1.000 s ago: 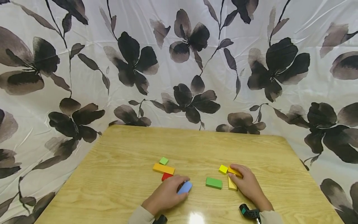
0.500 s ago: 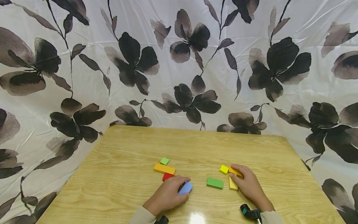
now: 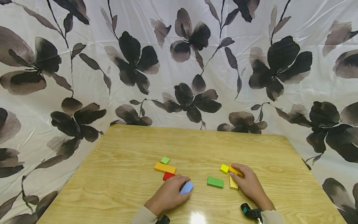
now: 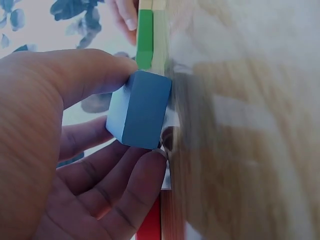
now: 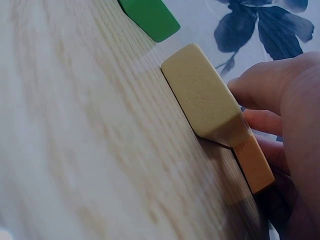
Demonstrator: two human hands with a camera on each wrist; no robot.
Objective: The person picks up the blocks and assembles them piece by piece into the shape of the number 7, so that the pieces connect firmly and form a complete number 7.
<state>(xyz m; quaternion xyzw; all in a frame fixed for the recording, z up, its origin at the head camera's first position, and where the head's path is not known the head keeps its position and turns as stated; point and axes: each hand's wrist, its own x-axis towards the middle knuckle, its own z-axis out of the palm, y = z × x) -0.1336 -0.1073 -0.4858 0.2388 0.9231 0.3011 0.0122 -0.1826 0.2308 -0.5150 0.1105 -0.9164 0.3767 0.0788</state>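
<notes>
My left hand (image 3: 169, 193) holds a blue block (image 3: 186, 188) between thumb and fingers. In the left wrist view the blue block (image 4: 145, 110) stands close to the tabletop, its end face toward the camera. A red block (image 3: 168, 176) lies just beyond the left hand, partly covered by it. Over on the right, my right hand (image 3: 249, 183) grips an orange block (image 3: 236, 171), fingers at its far side and thumb at its near side. The thumb is also beside a pale yellow block (image 3: 233, 183), which meets the orange block (image 5: 254, 162) in the right wrist view.
A bright yellow cube (image 3: 224, 168) sits left of the orange block. Between the hands lies a green block (image 3: 215, 182). A longer orange block (image 3: 165, 168) and a light green block (image 3: 165, 160) lie beyond the red one. The wooden table (image 3: 195, 146) ends at a floral cloth (image 3: 156, 109).
</notes>
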